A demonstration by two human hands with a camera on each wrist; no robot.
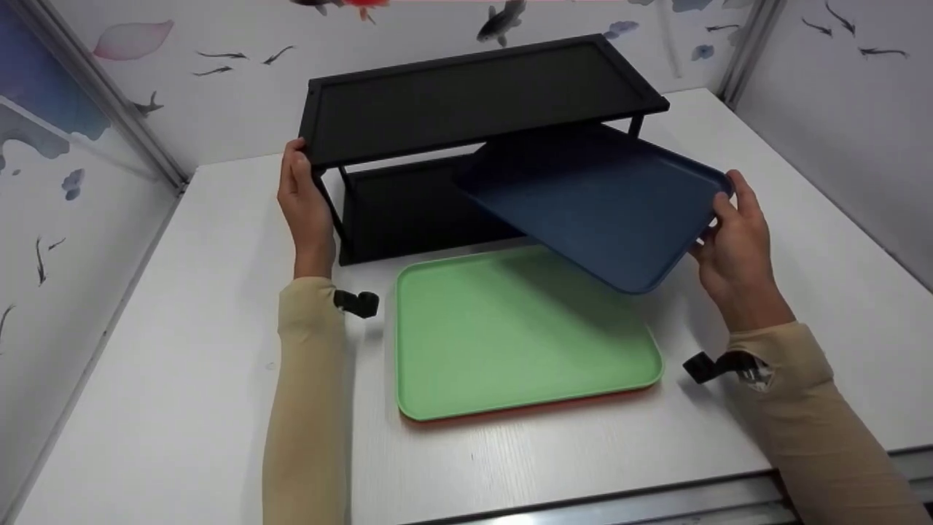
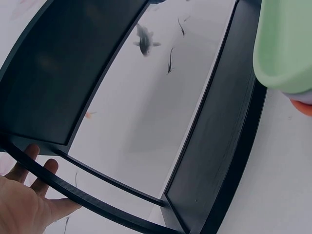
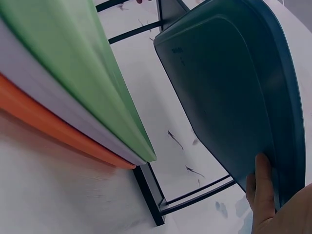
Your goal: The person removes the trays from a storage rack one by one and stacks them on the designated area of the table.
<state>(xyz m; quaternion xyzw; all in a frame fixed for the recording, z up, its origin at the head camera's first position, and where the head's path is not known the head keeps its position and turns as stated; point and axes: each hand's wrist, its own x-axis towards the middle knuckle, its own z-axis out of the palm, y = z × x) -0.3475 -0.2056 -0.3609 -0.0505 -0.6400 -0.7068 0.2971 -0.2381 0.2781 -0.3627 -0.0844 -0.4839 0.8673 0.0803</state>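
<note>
A dark blue tray [image 1: 583,197] is tilted, its far left part under the top shelf of a black two-tier rack [image 1: 481,95]. My right hand [image 1: 740,251] grips the tray by its right edge near the corner, with fingers on the underside in the right wrist view. My left hand [image 1: 306,208] holds the rack's left end by the front corner, its fingers reaching past the side post [image 2: 105,210] in the left wrist view. Below the blue tray lies a green tray [image 1: 510,343], on top of a lilac tray [image 3: 29,58] and an orange tray [image 3: 48,124].
The stack lies on a white table [image 1: 182,364], in front of the rack's lower shelf [image 1: 423,211]. Patterned panels [image 1: 240,102] enclose the back and sides. A metal rail [image 1: 619,507] runs along the table's near edge.
</note>
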